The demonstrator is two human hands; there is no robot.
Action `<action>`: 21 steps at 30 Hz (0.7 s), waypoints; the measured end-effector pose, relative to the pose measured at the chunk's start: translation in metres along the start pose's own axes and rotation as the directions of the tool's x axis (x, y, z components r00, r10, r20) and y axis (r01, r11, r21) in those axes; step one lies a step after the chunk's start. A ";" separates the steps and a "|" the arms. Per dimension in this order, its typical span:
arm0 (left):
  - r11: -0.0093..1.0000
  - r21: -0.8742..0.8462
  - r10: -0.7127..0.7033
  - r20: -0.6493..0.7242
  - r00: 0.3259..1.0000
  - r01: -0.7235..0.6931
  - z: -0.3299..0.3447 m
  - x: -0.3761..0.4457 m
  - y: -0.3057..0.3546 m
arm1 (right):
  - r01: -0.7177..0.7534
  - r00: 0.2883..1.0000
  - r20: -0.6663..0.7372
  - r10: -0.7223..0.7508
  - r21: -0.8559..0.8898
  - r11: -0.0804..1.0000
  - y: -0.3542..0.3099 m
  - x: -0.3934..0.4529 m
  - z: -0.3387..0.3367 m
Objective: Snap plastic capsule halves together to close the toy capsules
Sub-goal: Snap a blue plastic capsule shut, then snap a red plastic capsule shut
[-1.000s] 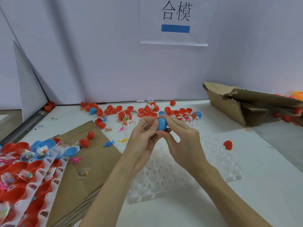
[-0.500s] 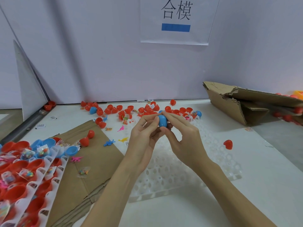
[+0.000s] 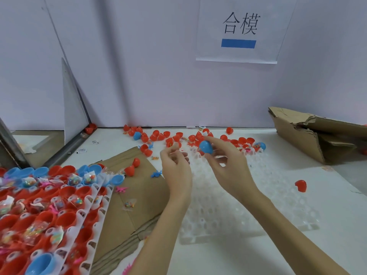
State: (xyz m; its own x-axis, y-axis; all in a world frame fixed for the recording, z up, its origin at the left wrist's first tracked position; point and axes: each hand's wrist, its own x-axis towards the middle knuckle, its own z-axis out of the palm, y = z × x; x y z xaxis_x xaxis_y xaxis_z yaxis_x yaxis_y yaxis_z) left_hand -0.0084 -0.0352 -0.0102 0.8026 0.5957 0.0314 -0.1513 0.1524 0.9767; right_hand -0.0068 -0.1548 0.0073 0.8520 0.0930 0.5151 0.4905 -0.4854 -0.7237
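My right hand (image 3: 228, 167) pinches a blue capsule (image 3: 206, 147) between thumb and fingers, held above the far end of the white empty tray (image 3: 238, 211). My left hand (image 3: 175, 167) hovers just left of it, apart from the capsule, with fingers loosely curled and nothing visible in them. Several loose red capsule halves (image 3: 174, 136) lie scattered along the back of the table. At the left stand white trays of red and blue halves (image 3: 39, 205), many holding small bagged toys.
Flattened brown cardboard (image 3: 135, 187) lies under the left trays. A torn cardboard box (image 3: 309, 135) sits at the right. One red capsule half (image 3: 300, 185) lies alone right of the empty tray. Small plastic toy figures (image 3: 156, 173) are strewn on the cardboard.
Both hands held the blue capsule together before. Now my left hand has let go and drawn left, while my right hand keeps the capsule alone. The view has shifted left.
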 end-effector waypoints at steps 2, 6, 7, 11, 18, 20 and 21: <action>0.980 -0.100 -0.173 -0.027 0.985 0.169 -0.003 0.006 0.000 | -0.020 0.997 0.077 0.019 0.014 1.000 -0.010 0.012 0.012; 0.863 -0.351 -0.382 0.014 0.924 0.362 -0.011 0.014 -0.001 | -0.010 0.982 0.188 0.007 0.017 1.000 -0.027 0.039 0.034; 0.840 -0.394 -0.401 0.017 0.916 0.374 -0.012 0.016 -0.001 | -0.010 0.982 0.186 0.010 -0.001 1.000 -0.027 0.046 0.037; 0.795 -0.474 -0.422 0.014 0.907 0.378 -0.013 0.015 0.000 | -0.044 0.992 0.106 0.071 -0.240 0.970 -0.003 0.069 0.036; 0.787 -0.473 -0.436 0.027 0.900 0.396 -0.012 0.017 -0.002 | 0.028 0.980 0.183 0.080 -0.519 0.855 0.041 0.071 0.032; 0.787 -0.472 -0.439 0.025 0.898 0.398 -0.011 0.016 -0.001 | 0.089 0.977 0.212 0.019 -0.492 0.866 0.040 0.072 0.040; 0.786 -0.473 -0.440 0.024 0.898 0.398 -0.012 0.016 -0.001 | 0.112 0.973 0.230 -0.003 -0.459 0.881 0.037 0.074 0.045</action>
State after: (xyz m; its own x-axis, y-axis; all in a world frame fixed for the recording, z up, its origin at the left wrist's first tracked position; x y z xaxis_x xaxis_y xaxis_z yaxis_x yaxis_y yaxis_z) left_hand -0.0025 -0.0169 -0.0129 0.8009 0.4490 -0.3962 -0.0729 0.7298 0.6798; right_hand 0.0829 -0.1267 -0.0021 0.8696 0.2924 0.3977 0.4436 -0.8165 -0.3695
